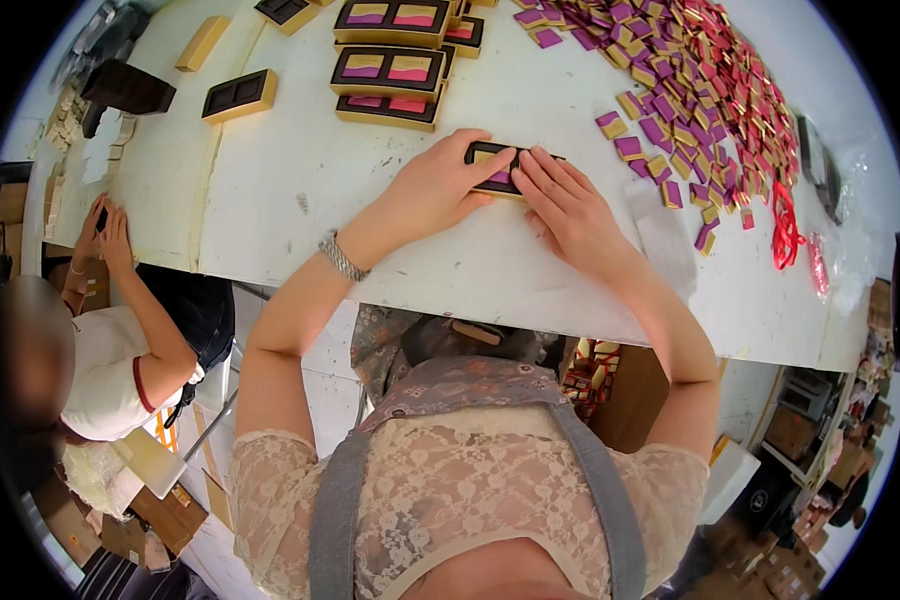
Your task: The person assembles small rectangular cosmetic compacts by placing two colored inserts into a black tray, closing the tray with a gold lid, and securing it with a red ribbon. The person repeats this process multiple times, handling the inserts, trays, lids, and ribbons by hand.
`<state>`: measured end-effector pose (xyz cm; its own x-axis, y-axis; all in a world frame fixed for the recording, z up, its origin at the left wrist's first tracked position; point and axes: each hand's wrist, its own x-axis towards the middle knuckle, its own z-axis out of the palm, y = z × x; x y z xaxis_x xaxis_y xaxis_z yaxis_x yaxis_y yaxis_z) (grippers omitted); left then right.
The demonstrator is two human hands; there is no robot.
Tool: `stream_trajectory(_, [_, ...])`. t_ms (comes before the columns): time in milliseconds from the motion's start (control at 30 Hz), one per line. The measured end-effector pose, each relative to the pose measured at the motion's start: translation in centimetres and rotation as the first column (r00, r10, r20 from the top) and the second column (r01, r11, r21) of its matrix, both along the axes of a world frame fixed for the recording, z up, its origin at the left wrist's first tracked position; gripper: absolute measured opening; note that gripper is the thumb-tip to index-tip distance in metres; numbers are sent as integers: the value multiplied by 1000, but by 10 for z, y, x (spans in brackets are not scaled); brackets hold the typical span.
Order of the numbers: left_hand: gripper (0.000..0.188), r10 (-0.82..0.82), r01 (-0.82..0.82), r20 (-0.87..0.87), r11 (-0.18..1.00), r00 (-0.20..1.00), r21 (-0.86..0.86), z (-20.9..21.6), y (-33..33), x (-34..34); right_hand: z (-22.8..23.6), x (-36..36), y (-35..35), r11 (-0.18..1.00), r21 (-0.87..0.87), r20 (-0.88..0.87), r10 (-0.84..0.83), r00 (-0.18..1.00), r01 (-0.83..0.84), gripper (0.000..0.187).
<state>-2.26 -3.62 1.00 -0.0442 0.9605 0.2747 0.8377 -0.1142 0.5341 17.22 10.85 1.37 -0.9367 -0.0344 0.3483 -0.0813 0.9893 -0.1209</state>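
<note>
A small black-and-gold box (489,150) with two compartments lies on the white table in front of me. In its left compartment shows a purple-and-gold wrapped piece (500,176). My left hand (435,185) is closed round the box's left end, its thumb laid over the top toward the middle. With fingers stretched out and close together, my right hand (575,210) lies over the box's right half. Those fingers hide the right compartment, so I cannot tell what is in it.
Stacked filled boxes (388,70) stand beyond my left hand. An empty black-and-gold box (240,95) lies farther left. Purple, red and gold pieces (690,100) are heaped at the right, near red ribbon (786,230). Another person's hands (115,240) rest at the table's left edge.
</note>
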Motion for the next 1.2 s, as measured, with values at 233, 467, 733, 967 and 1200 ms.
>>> stream_trajectory(233, [33, 490, -534, 304, 841, 817, 80, 40, -58, -155, -1, -8, 10, 997, -23, -45, -72, 996, 71, 51])
stream_trajectory(467, [64, 596, -772, -583, 630, 552, -86, -7, -116, -198, 5, -102, -32, 978, -141, -464, 75, 883, -157, 44])
stream_trajectory(733, [72, 451, -506, -484, 862, 750, 18, 6, -117, -32, 9, -156, -25, 986, 54, -421, -118, 899, 155, 39])
stream_trajectory(967, [78, 442, -404, -320, 897, 838, 179, 32, -64, -44, 4, -164, -3, 998, 39, -517, -14, 856, 40, 35])
stream_trajectory(1200, [78, 469, -385, -370, 880, 802, 280, 20, -12, -92, 19, -166, 0, 973, 222, -355, 21, 935, 62, 33])
